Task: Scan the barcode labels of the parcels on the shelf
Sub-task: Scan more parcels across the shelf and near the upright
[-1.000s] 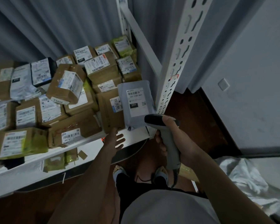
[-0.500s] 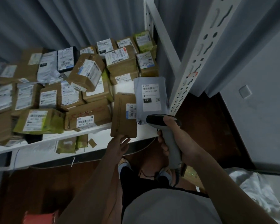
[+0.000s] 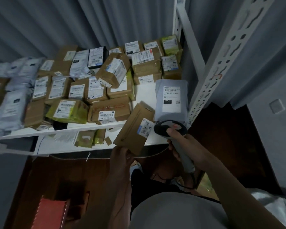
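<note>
My left hand (image 3: 120, 156) grips the lower corner of a flat brown cardboard parcel (image 3: 132, 129) and holds it tilted in front of the white shelf (image 3: 92, 128). Its small barcode label (image 3: 146, 128) faces up at the parcel's right edge. My right hand (image 3: 186, 146) holds a grey handheld scanner (image 3: 169, 128) whose dark head sits right beside that label. A grey plastic mailer (image 3: 171, 100) marked 231 lies on the shelf just behind the scanner. Several brown boxes with white labels (image 3: 105, 96) fill the shelf to the left.
A perforated white upright post (image 3: 213, 75) stands at the shelf's right end, a grey curtain (image 3: 89, 22) behind. A lower shelf (image 3: 69, 146) carries small packets. A red box (image 3: 49, 214) sits on the dark floor at bottom left, white plastic wrap (image 3: 277, 205) at bottom right.
My left hand reached up, took the flat brown parcel from beside the grey mailer and drew it down and off the shelf, tilting it towards the scanner. The view has swung left.
</note>
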